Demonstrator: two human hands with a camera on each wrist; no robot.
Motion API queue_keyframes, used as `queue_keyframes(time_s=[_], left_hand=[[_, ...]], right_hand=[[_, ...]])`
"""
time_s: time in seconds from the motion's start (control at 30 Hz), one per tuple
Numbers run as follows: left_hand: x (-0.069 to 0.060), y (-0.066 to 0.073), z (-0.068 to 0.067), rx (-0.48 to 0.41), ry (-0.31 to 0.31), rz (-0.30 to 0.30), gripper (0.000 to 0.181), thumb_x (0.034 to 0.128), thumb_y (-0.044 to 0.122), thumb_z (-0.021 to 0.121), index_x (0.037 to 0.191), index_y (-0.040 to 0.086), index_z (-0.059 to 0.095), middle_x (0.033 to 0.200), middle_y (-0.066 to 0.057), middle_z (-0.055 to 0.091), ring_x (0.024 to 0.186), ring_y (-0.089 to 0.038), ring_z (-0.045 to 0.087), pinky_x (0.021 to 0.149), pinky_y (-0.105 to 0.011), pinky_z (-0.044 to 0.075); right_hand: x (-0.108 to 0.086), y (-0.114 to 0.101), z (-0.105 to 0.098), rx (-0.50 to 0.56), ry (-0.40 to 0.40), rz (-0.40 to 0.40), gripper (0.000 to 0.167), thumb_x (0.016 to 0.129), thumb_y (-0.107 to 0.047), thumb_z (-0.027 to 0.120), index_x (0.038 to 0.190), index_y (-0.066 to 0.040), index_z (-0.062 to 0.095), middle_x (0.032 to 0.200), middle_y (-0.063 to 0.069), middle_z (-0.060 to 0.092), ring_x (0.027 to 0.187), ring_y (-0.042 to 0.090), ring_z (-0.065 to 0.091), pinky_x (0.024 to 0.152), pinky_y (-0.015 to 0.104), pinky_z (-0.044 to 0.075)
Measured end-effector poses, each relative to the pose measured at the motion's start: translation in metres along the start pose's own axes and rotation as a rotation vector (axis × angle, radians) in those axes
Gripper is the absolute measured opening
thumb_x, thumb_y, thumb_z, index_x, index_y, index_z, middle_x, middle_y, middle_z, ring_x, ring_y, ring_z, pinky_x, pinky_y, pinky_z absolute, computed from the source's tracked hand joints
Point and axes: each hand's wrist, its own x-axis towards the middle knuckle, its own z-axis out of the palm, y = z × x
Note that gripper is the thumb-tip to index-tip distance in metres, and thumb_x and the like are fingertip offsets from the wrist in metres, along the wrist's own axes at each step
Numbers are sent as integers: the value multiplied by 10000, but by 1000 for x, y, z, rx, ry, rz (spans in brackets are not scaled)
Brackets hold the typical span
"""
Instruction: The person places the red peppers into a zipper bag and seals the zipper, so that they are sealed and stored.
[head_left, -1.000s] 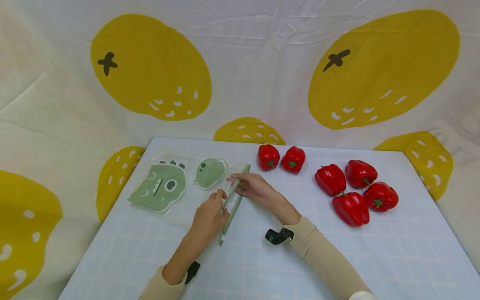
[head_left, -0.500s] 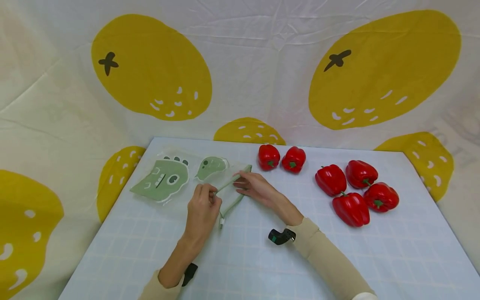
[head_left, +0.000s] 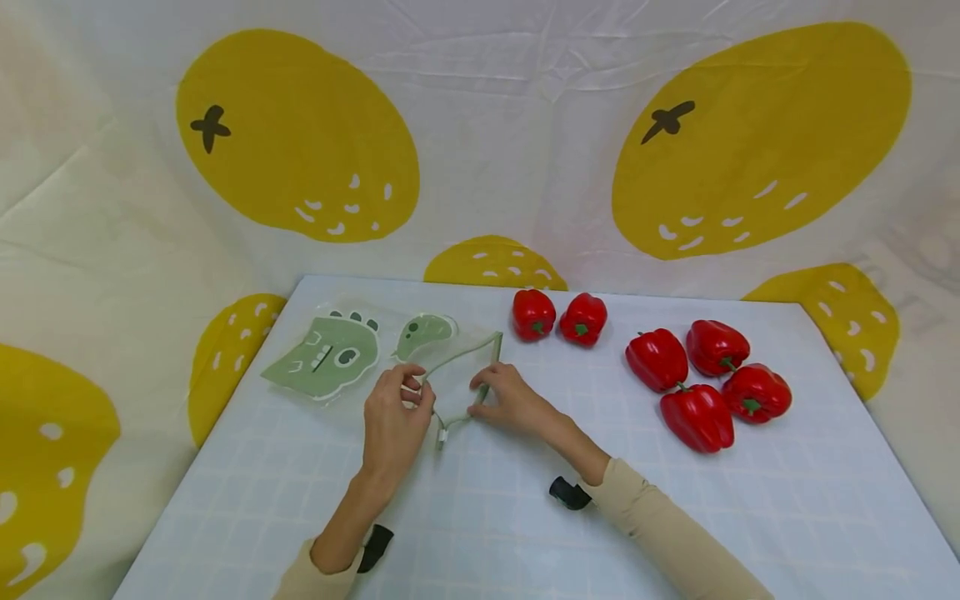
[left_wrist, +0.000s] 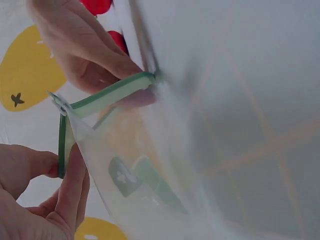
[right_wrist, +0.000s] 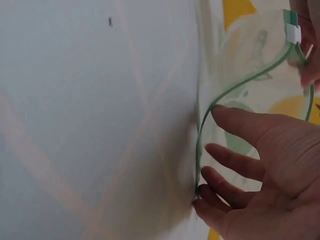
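Note:
A clear bag with a green dinosaur print (head_left: 330, 357) lies on the left of the table, its green-edged mouth (head_left: 459, 354) spread apart toward the right. The left hand (head_left: 396, 425) pinches the near-left edge of that mouth between thumb and fingers; the left wrist view shows the pinched green strip (left_wrist: 62, 145). On the mouth's other side is the right hand (head_left: 517, 402), its fingers spread and touching the right edge, as the right wrist view shows along the green rim (right_wrist: 200, 135). A white slider (right_wrist: 293, 34) sits at one corner of the mouth.
Two red bell peppers (head_left: 533, 315) (head_left: 582, 319) stand at the table's back, right of the bag. Several more, one of them nearest the front (head_left: 697, 418), are grouped farther right. A cloth with yellow fruit prints hangs behind the table (head_left: 570, 533).
The bag's mouth has gone from nearly closed to spread wide. The left hand has moved left and up with its edge; the right hand has moved down along the right edge, its fingers changing from pinching to spread.

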Motion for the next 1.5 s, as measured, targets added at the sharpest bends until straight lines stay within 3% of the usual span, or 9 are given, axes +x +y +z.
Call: queue_keyframes(time_s=[0.2,0.47,0.77,0.97,1.2,1.33,1.5], left_hand=[[2,-2,1,-14,-28,-84,83,883,-1,697,966,9,691,852,-81,633,682,-193,695,621,-291,582],[7,-4,5,-2,-52,-119,31,893,59,685,869,40,690,817,-59,678,666,-175,686,627,-316,574],[7,-4,11,-27,-104,-131,146,880,39,721,1023,11,705,811,-71,663,647,-187,696,592,-313,579],[7,-8,15,-38,-104,-97,148,876,-17,704,1022,-3,715,851,-108,661,648,-204,699,591,-287,571],[9,-9,16,-100,-120,-158,126,881,-16,726,1005,-15,699,851,-116,656,667,-236,703,518,-202,551],[10,-11,18,-121,-112,-174,120,886,-8,739,995,-14,689,844,-112,654,674,-239,700,505,-201,555],[11,-12,21,-141,-97,-181,128,892,3,749,1001,-15,685,839,-106,653,674,-238,701,499,-218,561]], right_hand=[[0,0,5,-47,-5,-27,341,916,-125,787,1198,7,650,1264,162,548,1212,316,486,1056,462,466],[3,8,-2,-64,-32,-33,381,935,-203,775,1253,-33,653,1254,104,590,1178,250,527,1059,413,478],[6,14,-35,4,29,-43,348,958,-145,735,1252,24,653,1216,154,674,1163,328,613,1035,467,512],[6,18,-58,21,125,-43,336,957,-105,727,1245,49,650,1215,182,684,1157,364,628,1018,495,525],[10,20,-79,-13,281,-1,300,933,-85,753,1204,19,678,1164,145,705,1071,302,635,967,447,565],[13,21,-88,-14,374,51,347,929,-59,744,1250,24,643,1250,179,666,1156,327,597,989,488,548],[18,25,-94,-62,408,161,473,945,-118,733,1365,6,554,1370,189,553,1264,326,508,995,505,541]])
